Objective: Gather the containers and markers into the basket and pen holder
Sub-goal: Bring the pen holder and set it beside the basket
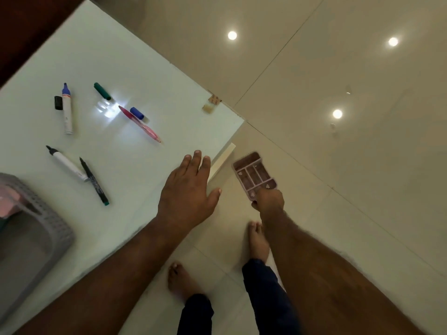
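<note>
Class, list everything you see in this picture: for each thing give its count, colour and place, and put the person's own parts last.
Table: one, white, left half.
Basket: one, grey, table's lower left edge.
Markers: about six, white, black, green, blue and pink, loose on the table.
Loose cap: one, black, beside the blue-tipped marker.
Compartment tray: one, pink-brown, off the table's corner, above the floor.
Floor: beige tiles reflecting three lights.
Left hand: open, flat over the table's edge.
Right hand: gripping the tray.
Bare feet: two, on the floor.
</note>
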`<state>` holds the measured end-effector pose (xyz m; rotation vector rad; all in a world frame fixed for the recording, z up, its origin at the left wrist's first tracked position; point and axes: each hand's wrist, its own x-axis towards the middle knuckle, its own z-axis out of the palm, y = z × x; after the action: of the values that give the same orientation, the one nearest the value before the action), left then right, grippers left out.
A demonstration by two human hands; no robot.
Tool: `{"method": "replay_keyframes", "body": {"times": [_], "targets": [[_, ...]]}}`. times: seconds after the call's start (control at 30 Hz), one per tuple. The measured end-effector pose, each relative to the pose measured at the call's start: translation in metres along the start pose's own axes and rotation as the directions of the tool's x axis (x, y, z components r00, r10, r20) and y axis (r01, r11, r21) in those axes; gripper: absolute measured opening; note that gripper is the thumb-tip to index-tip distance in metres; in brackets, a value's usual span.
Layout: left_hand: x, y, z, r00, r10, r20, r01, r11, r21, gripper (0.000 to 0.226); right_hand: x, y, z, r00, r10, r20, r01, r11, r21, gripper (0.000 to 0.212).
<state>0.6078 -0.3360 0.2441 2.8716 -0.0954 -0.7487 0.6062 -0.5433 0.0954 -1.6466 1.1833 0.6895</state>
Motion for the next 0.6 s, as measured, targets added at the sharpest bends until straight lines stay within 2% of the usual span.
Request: {"method": "replay_keyframes", "body": {"times": [0.1,0.2,0.27,0.37,0.47,0.57,0.6], "targets": [[-0.024,0.007,-0.021,1.000,0.004,-0.007,-0.004,1.000,-0.011,0.079,-0.037,-0.011,-0.019,0.988,0.020,-0.153,-0.001,0.993,0.122,0.016],[-0.055,0.008,-0.049,0.999,-0.020,-0.050,0.016,0.998,-0.062,0.078,-0.085,-0.019,-0.034,0.964,-0.065,-0.258,0.110,0.980,0.163,0.021],[-0.073,0.004,-0.065,0.997,-0.045,-0.068,0.038,0.994,-0.100,0.078,-0.115,-0.023,-0.044,0.942,-0.175,-0.285,0.221,0.965,0.138,0.031],[-0.101,-0.009,-0.091,0.986,-0.106,-0.125,0.082,0.980,-0.179,0.082,-0.166,-0.039,-0.056,0.890,-0.378,-0.253,0.395,0.918,0.017,0.034],[-0.119,-0.025,-0.110,0.966,-0.194,-0.173,0.133,0.941,-0.310,0.080,-0.212,-0.063,-0.064,0.812,-0.550,-0.195,0.553,0.832,-0.044,0.017],[-0.141,-0.051,-0.131,0.916,-0.311,-0.254,0.175,0.878,-0.446,0.084,-0.254,-0.090,-0.048,0.741,-0.669,-0.055,0.661,0.742,-0.111,0.005],[-0.150,-0.060,-0.138,0.894,-0.362,-0.263,0.187,0.836,-0.516,0.082,-0.266,-0.099,-0.037,0.722,-0.692,-0.002,0.686,0.716,-0.129,0.007]]}}
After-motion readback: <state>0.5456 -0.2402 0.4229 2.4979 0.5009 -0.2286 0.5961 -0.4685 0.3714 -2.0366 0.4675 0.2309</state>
